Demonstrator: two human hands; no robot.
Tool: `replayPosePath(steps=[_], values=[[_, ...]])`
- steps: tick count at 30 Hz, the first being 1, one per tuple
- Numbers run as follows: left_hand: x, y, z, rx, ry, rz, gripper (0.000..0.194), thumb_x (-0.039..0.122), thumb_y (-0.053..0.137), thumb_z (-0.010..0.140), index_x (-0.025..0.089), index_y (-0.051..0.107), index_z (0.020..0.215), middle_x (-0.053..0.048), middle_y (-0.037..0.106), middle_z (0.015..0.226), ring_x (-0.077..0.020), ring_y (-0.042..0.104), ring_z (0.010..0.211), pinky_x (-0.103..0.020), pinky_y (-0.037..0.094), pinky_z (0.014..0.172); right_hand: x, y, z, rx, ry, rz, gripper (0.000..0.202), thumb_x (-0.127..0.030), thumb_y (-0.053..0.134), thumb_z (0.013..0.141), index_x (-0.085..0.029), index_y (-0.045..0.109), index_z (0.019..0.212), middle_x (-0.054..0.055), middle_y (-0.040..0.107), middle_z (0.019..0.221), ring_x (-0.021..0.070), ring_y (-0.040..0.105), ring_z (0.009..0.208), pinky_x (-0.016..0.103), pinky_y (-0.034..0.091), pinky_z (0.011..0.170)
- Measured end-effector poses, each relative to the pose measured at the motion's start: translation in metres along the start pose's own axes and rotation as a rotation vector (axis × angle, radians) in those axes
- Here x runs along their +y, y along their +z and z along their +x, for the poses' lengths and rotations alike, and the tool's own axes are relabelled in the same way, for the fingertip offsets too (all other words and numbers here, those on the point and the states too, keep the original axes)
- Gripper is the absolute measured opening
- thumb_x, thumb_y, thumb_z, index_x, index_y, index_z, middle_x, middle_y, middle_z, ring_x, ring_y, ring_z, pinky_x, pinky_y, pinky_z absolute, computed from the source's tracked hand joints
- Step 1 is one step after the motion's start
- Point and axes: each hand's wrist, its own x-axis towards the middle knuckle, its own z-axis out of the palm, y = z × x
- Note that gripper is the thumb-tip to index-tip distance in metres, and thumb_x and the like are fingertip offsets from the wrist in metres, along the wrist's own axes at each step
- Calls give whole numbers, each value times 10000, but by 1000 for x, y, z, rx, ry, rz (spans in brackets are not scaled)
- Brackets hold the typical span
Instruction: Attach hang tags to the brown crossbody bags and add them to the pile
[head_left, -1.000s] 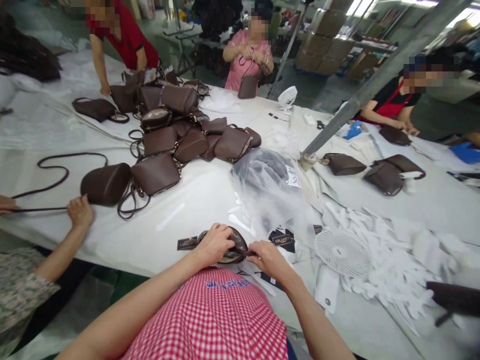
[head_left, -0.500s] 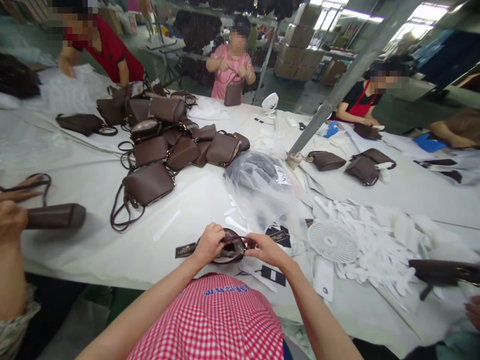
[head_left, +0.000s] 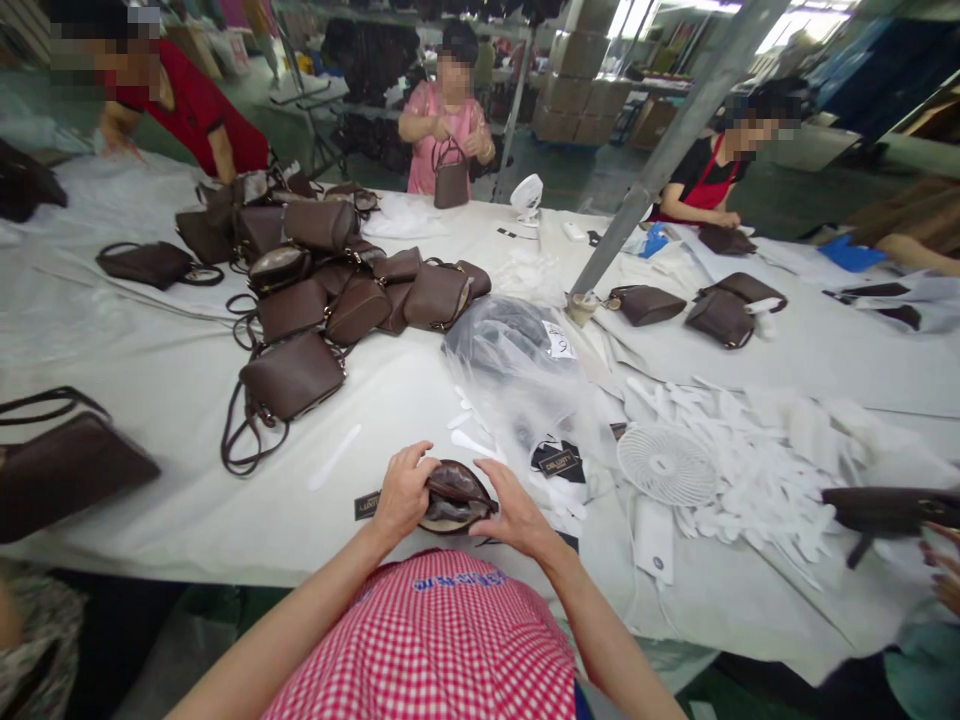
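A small brown bag (head_left: pixel 456 497) stands at the table's front edge before me, its mouth spread and a dark lining showing. My left hand (head_left: pixel 406 490) grips its left rim, fingers bent over the edge. At the other end, my right hand (head_left: pixel 514 508) holds the right rim between thumb and fingers. A black tag (head_left: pixel 367 506) lies just left of my left hand. Another black tag (head_left: pixel 561 461) rests on the table to the right, beside a clear plastic bag (head_left: pixel 517 370) with dark contents.
Many brown bags (head_left: pixel 292 375) are piled at the left and centre. A white fan (head_left: pixel 667 465) lies by white strips (head_left: pixel 757 490) on the right. A metal pole (head_left: pixel 660 165) slants up from the table. A brown bag (head_left: pixel 71 470) sits far left; several people work around.
Both hands have shifted to the bag's ends, and its mouth is wider. At far left, the co-worker's hand has left view and the bag there lies flatter. The view has shifted slightly.
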Motion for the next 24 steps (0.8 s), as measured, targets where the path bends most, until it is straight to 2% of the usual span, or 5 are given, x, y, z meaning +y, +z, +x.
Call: replayPosePath(steps=[2,7,13,18,24], values=[[-4,0,-7,3,-30,-17,397,2,412,737,185,620,1020,-107,549,1217,-236,504,1125,-434,447,932,11,6,-7,-65,34,44,912,-327,750,668,-191,258,1423,152,438,1372,284,445,1245,422,391,1019],[-14,5,-6,1,-44,-115,428,-5,344,772,179,575,1082,-100,556,1173,-197,523,1108,-386,461,942,18,32,-11,-8,188,69,394,-174,579,681,-191,494,1066,15,599,891,176,575,789,296,469,743],[1,-17,1,72,-66,126,316,101,472,820,139,538,1127,-152,531,1154,-264,509,1075,-430,455,906,-1,53,1,137,255,82,221,-221,524,681,-220,424,878,-37,509,699,152,508,629,249,397,594],[29,-23,-25,-111,215,103,200,165,406,914,160,605,901,-84,612,883,-200,561,838,-336,473,779,-9,57,5,110,255,160,210,-228,534,684,-226,403,849,-47,500,679,144,498,609,239,370,568],[33,-5,-29,-358,223,-35,193,137,478,882,176,640,980,-77,665,1013,-220,583,987,-372,441,896,-2,72,0,104,192,160,228,-187,549,652,-221,442,850,-34,518,723,158,507,685,257,395,626]])
